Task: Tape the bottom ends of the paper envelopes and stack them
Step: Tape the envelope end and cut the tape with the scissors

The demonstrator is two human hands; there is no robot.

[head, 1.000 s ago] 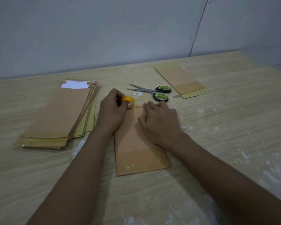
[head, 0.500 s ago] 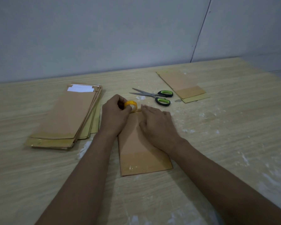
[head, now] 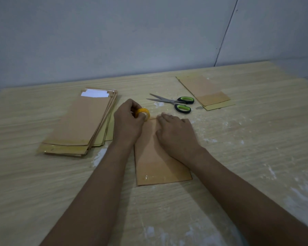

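Observation:
A brown paper envelope (head: 155, 162) lies lengthwise in front of me on the wooden table (head: 247, 157), its near end glossy with tape. My left hand (head: 127, 124) grips a small yellow tape roll (head: 143, 113) at the envelope's far left corner. My right hand (head: 176, 134) lies flat on the envelope's far part, fingers straight and pressing near the far edge. A stack of several brown envelopes (head: 82, 125) sits to the left. Two more envelopes (head: 205, 92) lie overlapped at the back right.
Green-and-black-handled scissors (head: 172, 102) lie slightly parted just beyond my hands, blades pointing left. A grey wall (head: 132, 36) rises behind the table's far edge. White powdery smears (head: 272, 173) mark the tabletop on the right and near side.
The view has shifted so everything sits a little lower in frame. My hands hold the same grip on the tape roll and envelope, with the right fingers staying at the far edge.

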